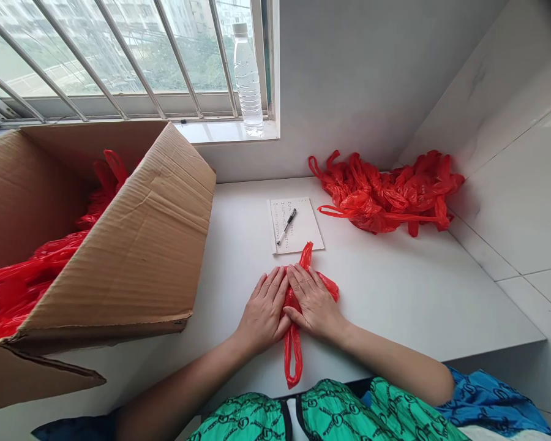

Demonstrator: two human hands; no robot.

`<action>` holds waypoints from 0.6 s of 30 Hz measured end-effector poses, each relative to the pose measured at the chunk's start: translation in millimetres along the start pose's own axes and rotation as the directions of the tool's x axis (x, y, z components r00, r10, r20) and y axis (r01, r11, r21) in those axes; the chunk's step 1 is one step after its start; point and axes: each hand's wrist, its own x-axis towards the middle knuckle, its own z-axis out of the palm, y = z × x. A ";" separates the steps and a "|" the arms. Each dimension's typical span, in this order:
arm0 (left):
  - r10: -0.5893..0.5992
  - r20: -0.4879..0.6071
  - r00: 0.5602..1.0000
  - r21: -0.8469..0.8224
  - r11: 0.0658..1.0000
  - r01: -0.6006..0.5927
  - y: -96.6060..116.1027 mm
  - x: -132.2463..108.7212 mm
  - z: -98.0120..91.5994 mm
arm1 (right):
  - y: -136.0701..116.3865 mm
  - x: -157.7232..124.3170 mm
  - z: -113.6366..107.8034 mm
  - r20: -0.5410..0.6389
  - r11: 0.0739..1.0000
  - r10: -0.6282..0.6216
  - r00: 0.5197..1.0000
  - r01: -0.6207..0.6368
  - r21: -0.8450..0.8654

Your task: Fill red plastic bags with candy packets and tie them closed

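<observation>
A red plastic bag (292,350) lies on the white table under both of my hands. One looped handle stretches toward me, while another end pokes out beyond my fingertips and a crumpled part shows at the right. My left hand (267,306) is flat with its fingers stretched out, pressing on the bag's left side. Beside it, my right hand (313,301) rests flat over the middle of the bag, fingers extended forward. The two hands meet near the thumbs and fingertips. Much of the bag is hidden beneath them.
At the left stands an open cardboard box (133,245) holding many red plastic bags (41,269). A heap of red bags (386,193) lies at the back right by the wall. Past my hands are a notebook (310,229) and a pen (286,226). A water bottle (248,82) stands on the windowsill.
</observation>
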 end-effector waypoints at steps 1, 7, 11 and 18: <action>-0.001 -0.003 1.000 -0.003 1.000 0.001 0.0 0.0 0.2 | -0.1 0.0 0.1 -0.001 1.000 0.001 1.000 -0.001 0.001; -0.001 -0.008 1.000 -0.016 1.000 0.001 -0.3 -0.7 1.8 | -0.4 0.0 0.5 -0.007 1.000 0.005 1.000 -0.005 0.004; -0.004 -0.007 1.000 -0.010 1.000 0.004 -0.2 -0.8 1.7 | -0.5 0.0 0.2 -0.013 1.000 -0.002 1.000 0.002 0.004; -0.008 -0.002 1.000 -0.018 1.000 0.008 0.0 -0.8 1.2 | -0.1 -0.3 0.8 -0.003 1.000 -0.008 1.000 0.008 -0.005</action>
